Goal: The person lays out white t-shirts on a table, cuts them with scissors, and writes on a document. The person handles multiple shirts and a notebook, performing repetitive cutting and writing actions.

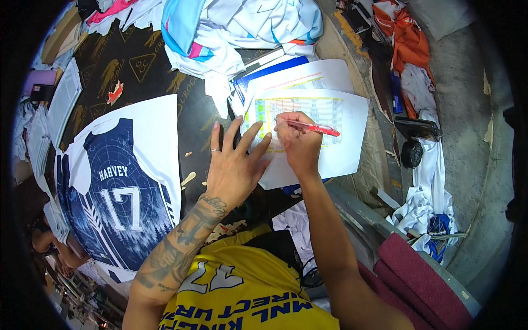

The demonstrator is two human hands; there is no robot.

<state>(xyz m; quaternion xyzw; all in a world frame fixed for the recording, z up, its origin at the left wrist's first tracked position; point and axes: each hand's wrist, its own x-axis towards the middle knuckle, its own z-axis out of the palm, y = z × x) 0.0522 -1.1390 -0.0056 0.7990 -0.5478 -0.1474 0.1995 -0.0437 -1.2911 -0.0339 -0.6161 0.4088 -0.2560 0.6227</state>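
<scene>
My left hand [236,159] lies with spread fingers at the left edge of a printed spreadsheet page [335,148], fingertips on or beside the paper. A ring shows on one finger. My right hand [297,143] grips a red pen [324,130] over that page's printed table, its tip hidden by my fingers. Under this page lie another sheet [327,71] and a blue flat item [275,65]. To the left, a large printed sheet [151,110] shows a dark navy sleeveless sports jersey design [91,203] with white lettering and a number.
White and light blue fabric [247,22] is heaped along the dark table's [121,66] far side. Orange fabric [399,38], white cloth [426,192] and black items [412,154] lie at right. A maroon padded item [412,280] is at lower right. A person's arm [63,253] shows at far left.
</scene>
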